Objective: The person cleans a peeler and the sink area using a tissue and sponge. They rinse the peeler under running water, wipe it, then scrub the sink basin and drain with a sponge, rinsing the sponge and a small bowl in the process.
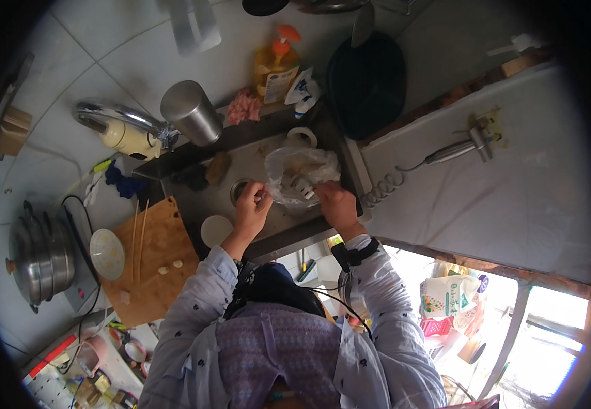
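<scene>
Both hands are over a metal sink (270, 248). A clear plastic bag (281, 162) hangs spread between them, with pale contents that I cannot make out. My left hand (252, 207) pinches the bag's left edge, close to the drain (239, 190). On the other side, my right hand (337, 205) grips the bag's right edge, near the sink's right wall. A small white bowl (217, 231) sits in the sink left of my left hand. Behind the bag lies a white ring-shaped thing (303, 136), partly covered by it.
Left of the sink lies a wooden cutting board (165, 240) with chopsticks (139, 240); a plate (107, 254) is beside it. A steel steamer pot (45, 260) stands farther left. Behind the sink are a faucet (126, 115), a metal cup (191, 112) and a pump bottle (275, 66).
</scene>
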Demonstrator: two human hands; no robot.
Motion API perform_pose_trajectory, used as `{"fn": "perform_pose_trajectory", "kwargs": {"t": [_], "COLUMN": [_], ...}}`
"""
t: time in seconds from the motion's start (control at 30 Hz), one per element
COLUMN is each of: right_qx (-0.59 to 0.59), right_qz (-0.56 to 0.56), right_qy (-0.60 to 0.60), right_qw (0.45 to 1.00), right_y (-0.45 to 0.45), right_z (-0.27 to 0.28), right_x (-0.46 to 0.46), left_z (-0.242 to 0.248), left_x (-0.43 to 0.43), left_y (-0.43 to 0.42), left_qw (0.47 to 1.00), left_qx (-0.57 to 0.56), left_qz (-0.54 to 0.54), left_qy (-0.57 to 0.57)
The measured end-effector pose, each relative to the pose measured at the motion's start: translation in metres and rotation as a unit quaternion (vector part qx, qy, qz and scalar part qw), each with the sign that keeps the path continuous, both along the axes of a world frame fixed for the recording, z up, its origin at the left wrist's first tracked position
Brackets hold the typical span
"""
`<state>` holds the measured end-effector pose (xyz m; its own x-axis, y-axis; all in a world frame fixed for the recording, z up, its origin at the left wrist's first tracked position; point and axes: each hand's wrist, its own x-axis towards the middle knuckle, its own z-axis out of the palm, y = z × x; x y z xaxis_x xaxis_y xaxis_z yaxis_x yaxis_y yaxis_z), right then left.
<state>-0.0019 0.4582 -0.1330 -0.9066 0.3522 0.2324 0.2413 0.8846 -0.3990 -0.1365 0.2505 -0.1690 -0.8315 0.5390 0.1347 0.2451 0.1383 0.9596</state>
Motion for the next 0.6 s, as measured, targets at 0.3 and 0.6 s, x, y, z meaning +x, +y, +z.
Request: {"fn": "perform_pose_trajectory", "kwargs": {"t": [0.3, 0.6], "right_qx": [0.104, 0.121], "right_qz": [0.123, 0.16], "right_qy": [0.097, 0.085], "right_qw": [0.982, 0.976], "right_y": [-0.018, -0.027], "right_z": [0.017, 0.029], "right_x": [0.0, -0.006], "left_z": [-0.014, -0.036], "left_x": [0.004, 0.004], "left_y": [-0.008, -0.011], "left_qw": [0.997, 0.974], "left_qx": [-0.037, 0.083], "left_qz": [-0.008, 0.008], "left_qy": [-0.071, -0.212]}}
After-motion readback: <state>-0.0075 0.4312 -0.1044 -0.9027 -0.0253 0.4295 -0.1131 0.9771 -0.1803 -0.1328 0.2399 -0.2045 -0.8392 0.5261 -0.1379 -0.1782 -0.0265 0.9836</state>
